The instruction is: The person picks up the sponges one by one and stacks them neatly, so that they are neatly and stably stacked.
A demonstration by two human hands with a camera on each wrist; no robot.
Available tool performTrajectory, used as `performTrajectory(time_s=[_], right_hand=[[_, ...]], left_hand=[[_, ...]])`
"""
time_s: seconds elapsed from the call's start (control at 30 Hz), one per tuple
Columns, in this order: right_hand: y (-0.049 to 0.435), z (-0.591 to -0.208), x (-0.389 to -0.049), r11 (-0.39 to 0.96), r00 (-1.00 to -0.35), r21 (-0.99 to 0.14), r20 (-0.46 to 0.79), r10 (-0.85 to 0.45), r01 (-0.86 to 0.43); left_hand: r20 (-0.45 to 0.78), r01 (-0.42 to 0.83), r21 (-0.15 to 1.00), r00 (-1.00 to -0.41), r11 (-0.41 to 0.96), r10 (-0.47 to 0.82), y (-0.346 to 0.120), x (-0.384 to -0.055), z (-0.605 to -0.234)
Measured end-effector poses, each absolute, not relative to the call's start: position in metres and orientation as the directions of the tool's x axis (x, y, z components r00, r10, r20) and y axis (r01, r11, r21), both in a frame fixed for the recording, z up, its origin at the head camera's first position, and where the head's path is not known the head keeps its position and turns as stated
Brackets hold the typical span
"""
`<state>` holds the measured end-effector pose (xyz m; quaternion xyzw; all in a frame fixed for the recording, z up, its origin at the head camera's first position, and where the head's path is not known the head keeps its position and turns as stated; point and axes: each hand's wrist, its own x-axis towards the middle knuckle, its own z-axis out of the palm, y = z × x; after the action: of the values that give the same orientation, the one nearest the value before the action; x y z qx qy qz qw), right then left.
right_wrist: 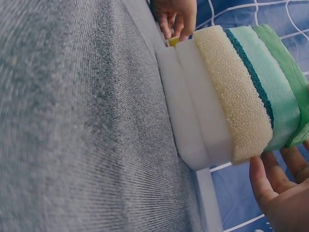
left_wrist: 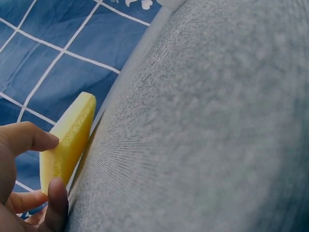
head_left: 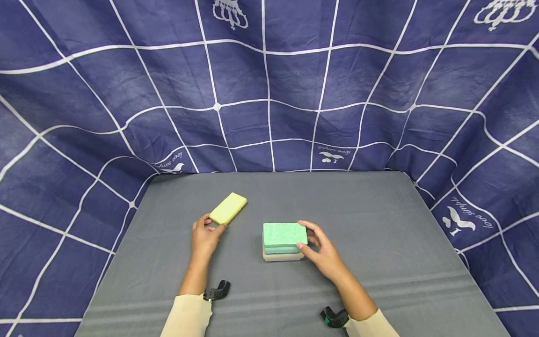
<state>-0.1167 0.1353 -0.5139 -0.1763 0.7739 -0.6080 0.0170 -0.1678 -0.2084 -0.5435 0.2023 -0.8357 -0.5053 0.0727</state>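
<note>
My left hand (head_left: 205,238) pinches the near end of a yellow sponge (head_left: 229,208), left of the middle of the table. In the left wrist view the yellow sponge (left_wrist: 72,135) is tilted, with the thumb and fingers on its near end. My right hand (head_left: 322,252) grips the right end of a green sponge (head_left: 285,234), which tops a stack. Beneath it in the right wrist view come a teal sponge (right_wrist: 270,87), a cream porous sponge (right_wrist: 234,96) and two white blocks (right_wrist: 203,106). Fingertips (right_wrist: 258,166) rest along the side of the stack.
A grey cloth (head_left: 358,201) covers the table. Blue curtains (head_left: 294,84) with white grid lines hang behind it and at both sides. Each wrist wears a black band (head_left: 216,291).
</note>
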Motion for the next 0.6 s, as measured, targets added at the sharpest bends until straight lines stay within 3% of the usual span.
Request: performTrajectory(time_s=[0.33,0.6], right_hand=[[0.1363,-0.512,-0.1152,0.198,-0.937,-0.948,0.184,-0.297,-0.248],[0.1388,-0.5137,-0.1155,0.176,-0.916,-0.932,0.252,-0.312,-0.317]], left_hand=[[-0.112,-0.231,0.935,-0.912,0.268,-0.395,-0.2092,-0.1683,-0.5419],[-0.114,-0.199,0.954,-0.932,0.222,-0.345,-0.2064,-0.1636,-0.5335]])
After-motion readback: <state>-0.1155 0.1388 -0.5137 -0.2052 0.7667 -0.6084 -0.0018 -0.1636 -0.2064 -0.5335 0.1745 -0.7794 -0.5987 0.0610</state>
